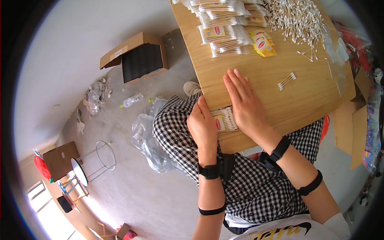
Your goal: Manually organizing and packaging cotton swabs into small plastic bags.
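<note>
A clear bag of cotton swabs (224,120) with a yellow label lies between my hands at the table's near left edge. Held against the bag's left end is my left hand (202,126), its thumb pointing up and its other fingers mostly hidden. My right hand (248,106) rests on the wood with fingers straight and close together, its palm side against the bag's right end. Farther right on the table, a few loose swabs (287,81) lie side by side.
Filled swab bags (224,34) are stacked at the table's far side, beside yellow labels (263,43) and a large heap of loose swabs (298,18). Clear plastic (338,52) hangs near the right edge. An open carton (140,56), a bottle (132,100) and plastic bags (150,140) are on the floor.
</note>
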The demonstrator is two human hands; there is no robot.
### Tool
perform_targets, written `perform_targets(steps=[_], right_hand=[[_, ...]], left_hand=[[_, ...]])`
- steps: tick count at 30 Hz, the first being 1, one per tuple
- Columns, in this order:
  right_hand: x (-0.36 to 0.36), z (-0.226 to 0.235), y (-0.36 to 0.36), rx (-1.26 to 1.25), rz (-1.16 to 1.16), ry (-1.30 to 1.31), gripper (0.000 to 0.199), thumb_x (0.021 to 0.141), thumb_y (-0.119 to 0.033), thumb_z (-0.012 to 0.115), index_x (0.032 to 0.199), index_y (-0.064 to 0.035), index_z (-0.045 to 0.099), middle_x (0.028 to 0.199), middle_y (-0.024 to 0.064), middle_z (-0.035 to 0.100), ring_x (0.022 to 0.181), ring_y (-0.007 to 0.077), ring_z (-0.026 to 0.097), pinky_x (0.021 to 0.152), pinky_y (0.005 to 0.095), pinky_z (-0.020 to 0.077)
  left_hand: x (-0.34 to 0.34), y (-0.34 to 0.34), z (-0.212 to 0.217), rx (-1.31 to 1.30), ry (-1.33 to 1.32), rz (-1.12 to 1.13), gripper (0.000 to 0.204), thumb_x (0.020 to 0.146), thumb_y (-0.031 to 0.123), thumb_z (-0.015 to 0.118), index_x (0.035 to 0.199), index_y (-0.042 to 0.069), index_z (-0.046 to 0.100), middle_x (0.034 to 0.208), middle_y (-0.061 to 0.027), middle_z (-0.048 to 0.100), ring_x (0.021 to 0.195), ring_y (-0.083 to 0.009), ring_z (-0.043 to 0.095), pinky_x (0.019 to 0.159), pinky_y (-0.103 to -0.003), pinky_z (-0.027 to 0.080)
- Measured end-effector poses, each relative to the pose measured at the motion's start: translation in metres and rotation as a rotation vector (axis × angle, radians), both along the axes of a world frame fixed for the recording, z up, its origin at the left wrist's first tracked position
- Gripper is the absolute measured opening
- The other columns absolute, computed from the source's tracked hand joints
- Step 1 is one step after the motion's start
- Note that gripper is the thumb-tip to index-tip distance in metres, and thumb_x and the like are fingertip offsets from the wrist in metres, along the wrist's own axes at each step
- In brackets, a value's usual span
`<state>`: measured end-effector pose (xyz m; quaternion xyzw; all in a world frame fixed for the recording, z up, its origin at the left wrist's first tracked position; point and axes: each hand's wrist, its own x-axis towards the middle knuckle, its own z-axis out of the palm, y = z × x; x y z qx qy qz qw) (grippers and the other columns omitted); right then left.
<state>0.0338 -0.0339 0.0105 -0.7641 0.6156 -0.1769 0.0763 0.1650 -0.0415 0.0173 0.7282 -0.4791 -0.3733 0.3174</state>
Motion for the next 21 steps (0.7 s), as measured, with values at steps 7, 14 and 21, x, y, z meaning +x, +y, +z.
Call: perform_targets(steps=[7,14,21], right_hand=[[0.005,0.002,0.0,0.007,-0.008,-0.055,0.055,0.09,0.0,0.044,0.144,0.0045,0.036,0.151,0.0199,0.036,0.144,0.0321,0.03,0.118,0.0461,0.0273],[0.011,0.0,0.0,-0.004,-0.008,-0.173,0.054,0.09,-0.002,0.046,0.144,0.0022,0.038,0.15,0.0189,0.039,0.142,0.0333,0.033,0.117,0.0469,0.0293],[0.037,-0.001,0.001,0.011,0.045,-0.617,0.052,0.102,-0.027,0.045,0.145,0.0017,0.035,0.15,0.0202,0.038,0.142,0.035,0.032,0.115,0.0453,0.0305]], left_hand=[[-0.001,0.0,-0.002,-0.035,-0.107,-0.008,0.043,0.104,0.027,0.046,0.085,-0.007,0.063,0.064,-0.0195,0.059,0.051,-0.0272,0.048,0.054,-0.039,0.042],[-0.004,0.0,0.002,-0.011,-0.252,-0.021,0.041,0.104,0.027,0.047,0.085,-0.004,0.065,0.067,-0.022,0.062,0.058,-0.0361,0.06,0.055,-0.042,0.046],[-0.003,0.002,-0.001,-0.025,-0.281,-0.085,0.038,0.103,0.028,0.046,0.086,-0.002,0.061,0.07,-0.0221,0.063,0.063,-0.0382,0.062,0.057,-0.044,0.047]])
